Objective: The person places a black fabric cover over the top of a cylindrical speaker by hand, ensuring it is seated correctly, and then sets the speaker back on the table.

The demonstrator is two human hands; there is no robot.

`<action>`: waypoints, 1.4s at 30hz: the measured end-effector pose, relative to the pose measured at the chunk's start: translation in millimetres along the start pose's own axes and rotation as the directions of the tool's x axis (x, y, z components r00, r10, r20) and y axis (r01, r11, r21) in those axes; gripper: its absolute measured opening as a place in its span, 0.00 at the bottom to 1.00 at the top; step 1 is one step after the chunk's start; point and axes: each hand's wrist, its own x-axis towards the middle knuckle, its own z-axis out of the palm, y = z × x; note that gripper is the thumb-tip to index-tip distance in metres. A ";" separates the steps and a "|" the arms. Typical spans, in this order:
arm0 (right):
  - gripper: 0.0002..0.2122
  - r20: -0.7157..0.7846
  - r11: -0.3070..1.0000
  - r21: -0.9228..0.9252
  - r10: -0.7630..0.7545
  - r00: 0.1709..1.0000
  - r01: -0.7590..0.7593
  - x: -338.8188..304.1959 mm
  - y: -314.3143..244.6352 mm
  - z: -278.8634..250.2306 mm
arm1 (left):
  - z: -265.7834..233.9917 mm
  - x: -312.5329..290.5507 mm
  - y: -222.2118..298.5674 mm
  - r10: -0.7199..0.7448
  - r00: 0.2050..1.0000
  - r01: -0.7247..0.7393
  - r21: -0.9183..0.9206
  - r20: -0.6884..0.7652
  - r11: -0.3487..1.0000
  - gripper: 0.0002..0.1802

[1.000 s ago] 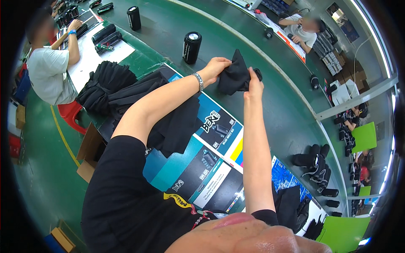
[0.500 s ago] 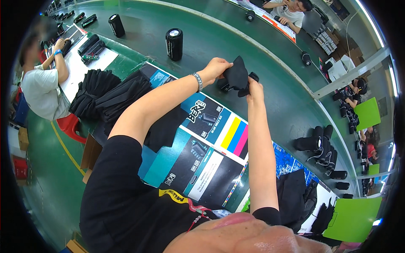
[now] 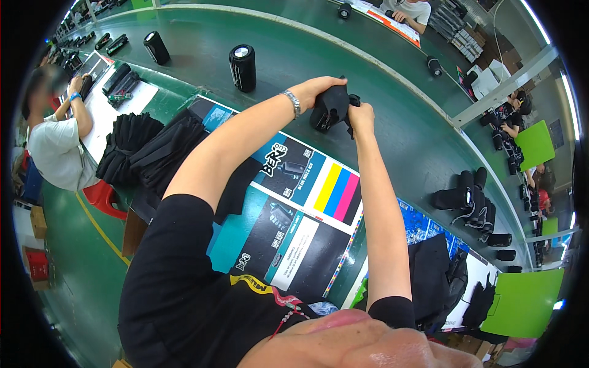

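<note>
Beyond the printed sheets, both my hands are at a black cloth bag [image 3: 333,103] over the green bench. My left hand [image 3: 316,91] pinches its upper edge, with the fingertips at the top. My right hand [image 3: 362,118] is closed on the bag's right side, where a dark bunched end sticks up. At the bag's lower left shows a dark rounded body [image 3: 319,121], perhaps a cylindrical speaker; whether it is inside the bag or behind it is hard to tell. A black cylindrical speaker [image 3: 243,69] stands upright to the left of my hands.
Piles of folded black cloth bags [image 3: 167,147] lie left of my left arm. Colourful printed sheets [image 3: 294,184] cover the bench under my arms. More black cloth [image 3: 427,270] lies at right, near bagged speakers [image 3: 453,199]. A co-worker [image 3: 58,147] sits at far left.
The cloth bag has gone from a raised, pointed shape to hanging lower, against the dark body. My left hand has shifted right and up over it. My right hand has moved slightly up and left.
</note>
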 end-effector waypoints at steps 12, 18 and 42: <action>0.12 0.053 0.967 -0.147 -0.203 0.978 0.208 29.5 39.0 14.0 | -57.7 71.3 -77.8 0.512 0.838 -0.337 0.558 -0.189 0.758 0.15; 0.11 0.038 0.916 -0.317 -0.245 0.969 0.244 35.4 72.6 4.1 | -42.1 70.1 -109.4 0.843 0.531 -0.259 0.964 0.085 0.066 0.15; 0.15 -0.267 0.717 0.529 -0.367 0.891 0.454 -78.0 21.3 -85.7 | 37.6 -29.6 -66.2 0.352 0.876 -0.430 -0.205 -0.329 0.879 0.23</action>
